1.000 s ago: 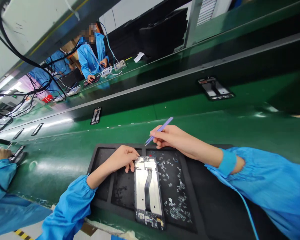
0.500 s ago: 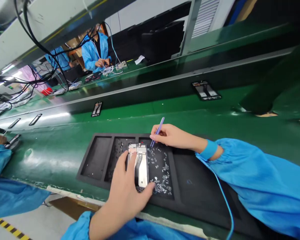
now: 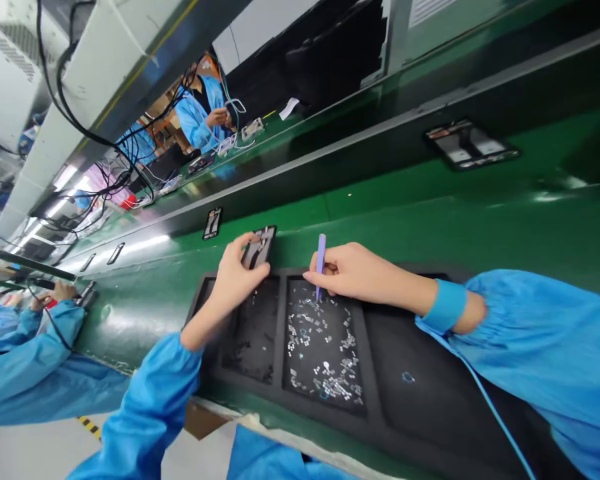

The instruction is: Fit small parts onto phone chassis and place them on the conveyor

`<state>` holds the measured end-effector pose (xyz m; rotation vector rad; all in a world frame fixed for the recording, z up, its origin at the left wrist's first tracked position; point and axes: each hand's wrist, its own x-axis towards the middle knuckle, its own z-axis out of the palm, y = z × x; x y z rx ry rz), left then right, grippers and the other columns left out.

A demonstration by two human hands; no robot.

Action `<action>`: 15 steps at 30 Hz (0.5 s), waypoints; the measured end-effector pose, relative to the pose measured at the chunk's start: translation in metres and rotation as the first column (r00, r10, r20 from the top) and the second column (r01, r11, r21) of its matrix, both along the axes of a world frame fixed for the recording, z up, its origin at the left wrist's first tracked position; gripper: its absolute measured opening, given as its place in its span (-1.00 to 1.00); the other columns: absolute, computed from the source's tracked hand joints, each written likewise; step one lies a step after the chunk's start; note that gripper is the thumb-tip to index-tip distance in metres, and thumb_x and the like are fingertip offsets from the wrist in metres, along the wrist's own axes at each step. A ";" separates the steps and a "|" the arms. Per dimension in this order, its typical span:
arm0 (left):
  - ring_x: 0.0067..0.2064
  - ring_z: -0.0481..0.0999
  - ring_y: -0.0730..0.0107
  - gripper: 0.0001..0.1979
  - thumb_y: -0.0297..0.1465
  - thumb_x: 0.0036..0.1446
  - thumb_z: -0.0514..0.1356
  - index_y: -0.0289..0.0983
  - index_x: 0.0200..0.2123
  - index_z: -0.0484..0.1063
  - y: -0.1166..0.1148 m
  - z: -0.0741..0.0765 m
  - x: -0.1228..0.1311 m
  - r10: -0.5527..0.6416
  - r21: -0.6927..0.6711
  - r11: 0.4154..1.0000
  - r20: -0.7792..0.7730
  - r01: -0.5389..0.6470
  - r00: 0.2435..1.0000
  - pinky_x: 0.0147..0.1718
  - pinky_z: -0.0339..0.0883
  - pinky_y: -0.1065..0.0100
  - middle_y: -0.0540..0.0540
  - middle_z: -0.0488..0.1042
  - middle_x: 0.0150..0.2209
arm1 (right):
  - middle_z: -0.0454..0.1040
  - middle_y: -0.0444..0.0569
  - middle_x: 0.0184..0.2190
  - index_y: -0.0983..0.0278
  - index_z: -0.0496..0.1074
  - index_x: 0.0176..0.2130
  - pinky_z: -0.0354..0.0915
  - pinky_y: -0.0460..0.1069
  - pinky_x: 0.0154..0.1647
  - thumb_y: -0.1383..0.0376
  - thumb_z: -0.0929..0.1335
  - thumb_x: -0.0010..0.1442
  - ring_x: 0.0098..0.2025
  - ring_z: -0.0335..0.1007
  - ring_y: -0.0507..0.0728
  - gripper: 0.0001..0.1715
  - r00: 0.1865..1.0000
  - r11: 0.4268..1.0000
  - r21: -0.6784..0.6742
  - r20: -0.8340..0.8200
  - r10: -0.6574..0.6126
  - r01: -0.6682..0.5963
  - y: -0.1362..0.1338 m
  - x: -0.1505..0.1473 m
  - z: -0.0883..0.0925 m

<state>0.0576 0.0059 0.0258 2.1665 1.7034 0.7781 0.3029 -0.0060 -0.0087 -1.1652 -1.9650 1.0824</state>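
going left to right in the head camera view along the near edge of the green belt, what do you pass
Co-worker's hands → left hand gripping the phone frame → purple tweezers over the tray compartment of small parts → right hand → blue wrist strap.

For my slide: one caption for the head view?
Left hand sets phone frame on belt; right hand holds tweezers.

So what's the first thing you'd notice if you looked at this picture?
Probably the purple tweezers held in the right hand, tip down over a black tray compartment sprinkled with tiny shiny parts. Next to it, the left hand holds a phone frame at the tray's far edge, over the long green conveyor belt.
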 end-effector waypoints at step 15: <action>0.28 0.32 0.12 -0.15 -0.37 0.13 0.38 -0.31 0.39 0.05 0.209 -0.066 0.044 0.182 0.108 0.981 -0.247 -0.159 0.952 0.26 0.18 0.27 -0.27 0.35 0.24 | 0.24 -0.15 -0.79 0.22 0.26 -0.68 0.10 -0.02 -0.58 0.25 0.32 0.25 -0.70 0.24 0.05 -0.51 0.984 0.999 -0.039 0.175 0.024 -0.017 0.007 -0.003 0.001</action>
